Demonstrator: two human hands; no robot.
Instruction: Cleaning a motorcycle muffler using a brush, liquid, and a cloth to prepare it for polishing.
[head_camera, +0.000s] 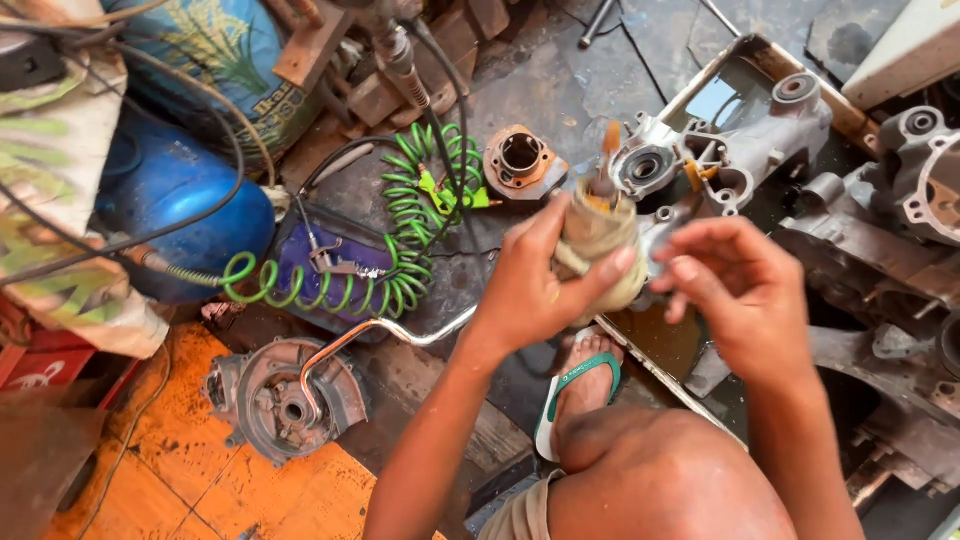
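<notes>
My left hand (540, 280) is wrapped around a dirty beige rag-covered part (598, 235), held upright above the floor, with a small orange-tipped piece sticking out of its top. My right hand (745, 290) hovers just right of the bundle, fingers bent and apart, its fingertips close to the rag; it holds nothing. Behind the bundle lies a grey metal engine casing (740, 140) with round bearing holes.
A green coiled air hose (400, 230) lies beside a blue tank (170, 200). A rusty round cover (285, 400) with a bent chrome lever (370, 335) sits on the orange floor. A cylinder part (520, 160), further engine casings (920, 180) and my sandalled foot (580, 385) surround me.
</notes>
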